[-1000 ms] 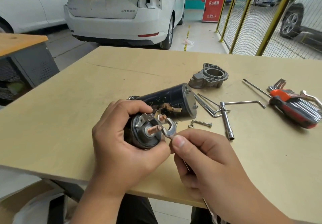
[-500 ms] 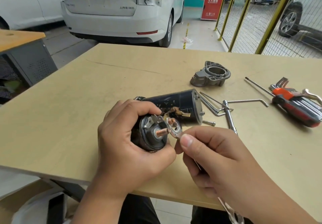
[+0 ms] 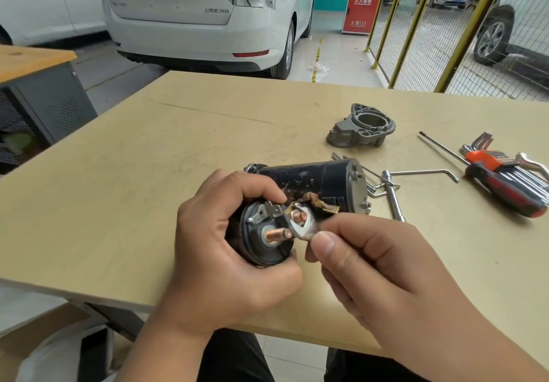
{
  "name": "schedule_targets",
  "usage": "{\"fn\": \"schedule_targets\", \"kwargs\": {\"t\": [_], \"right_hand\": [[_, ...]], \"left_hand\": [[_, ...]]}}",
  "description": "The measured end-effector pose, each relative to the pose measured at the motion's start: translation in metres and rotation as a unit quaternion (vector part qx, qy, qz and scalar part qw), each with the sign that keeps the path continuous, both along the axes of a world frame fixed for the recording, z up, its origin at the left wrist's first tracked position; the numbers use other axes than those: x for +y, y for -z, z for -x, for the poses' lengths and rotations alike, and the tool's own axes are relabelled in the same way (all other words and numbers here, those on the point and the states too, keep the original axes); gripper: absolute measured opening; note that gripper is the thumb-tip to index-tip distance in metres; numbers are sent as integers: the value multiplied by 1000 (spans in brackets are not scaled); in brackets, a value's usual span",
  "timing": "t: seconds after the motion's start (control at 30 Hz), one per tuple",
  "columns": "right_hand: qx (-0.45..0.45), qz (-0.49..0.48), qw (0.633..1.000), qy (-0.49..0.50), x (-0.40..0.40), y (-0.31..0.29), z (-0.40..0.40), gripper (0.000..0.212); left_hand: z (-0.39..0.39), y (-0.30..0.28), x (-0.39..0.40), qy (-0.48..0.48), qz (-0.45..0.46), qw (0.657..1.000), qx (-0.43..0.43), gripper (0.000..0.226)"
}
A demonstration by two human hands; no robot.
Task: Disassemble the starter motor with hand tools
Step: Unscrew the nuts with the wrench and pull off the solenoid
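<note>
Table (image 3: pixel 148 173) near edge: left hand (image 3: pixel 225 265) grips starter motor (image 3: pixel 312 179); right hand (image 3: pixel 371 262) pinches wrench (image 3: pixel 303 227) (apparently on stud).

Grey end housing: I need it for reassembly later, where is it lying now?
In the head view, the grey end housing lies on the table, far right of centre, beyond the starter motor.

The black starter motor (image 3: pixel 312 182) is laid on its side, solenoid end with two copper studs turned toward the camera. A silver wrench (image 3: pixel 303 227) is fitted round the upper stud.
</note>
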State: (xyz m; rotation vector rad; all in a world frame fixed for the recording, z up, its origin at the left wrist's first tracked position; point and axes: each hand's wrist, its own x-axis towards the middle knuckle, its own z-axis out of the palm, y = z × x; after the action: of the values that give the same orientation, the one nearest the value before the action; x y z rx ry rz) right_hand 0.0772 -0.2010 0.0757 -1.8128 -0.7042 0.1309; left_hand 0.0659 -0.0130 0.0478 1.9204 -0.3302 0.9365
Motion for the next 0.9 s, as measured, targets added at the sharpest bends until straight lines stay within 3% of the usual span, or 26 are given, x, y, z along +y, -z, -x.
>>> {"fn": "schedule_targets", "kwargs": {"t": [0.13, 0.33, 0.5, 0.67, 0.77, 0.9], "right_hand": [[-156, 97, 982, 33, -1, -3, 0, 40], [-267, 176, 943, 98, -2, 3, 7, 19], [-306, 254, 898, 186, 4, -7, 14, 43], [-298, 252, 896, 214, 1, -12, 11, 40], [-317, 220, 896, 219, 0, -8, 6, 25], [-318, 162, 916, 181, -2, -1, 3, 36]], "left_hand": [[1, -1, -1, 11, 17, 1000, 14, 57], [1, -3, -4, 9, 27, 1000, 12, 56], [1, -2, -4, 13, 6, 1000, 11, 58], [0, -3, -4, 11, 10, 1000, 8, 58], [-1, -3, -6, 9, 31, 999, 11, 58], [-1, -2, -6, 5, 29, 1000, 3, 56]]}}
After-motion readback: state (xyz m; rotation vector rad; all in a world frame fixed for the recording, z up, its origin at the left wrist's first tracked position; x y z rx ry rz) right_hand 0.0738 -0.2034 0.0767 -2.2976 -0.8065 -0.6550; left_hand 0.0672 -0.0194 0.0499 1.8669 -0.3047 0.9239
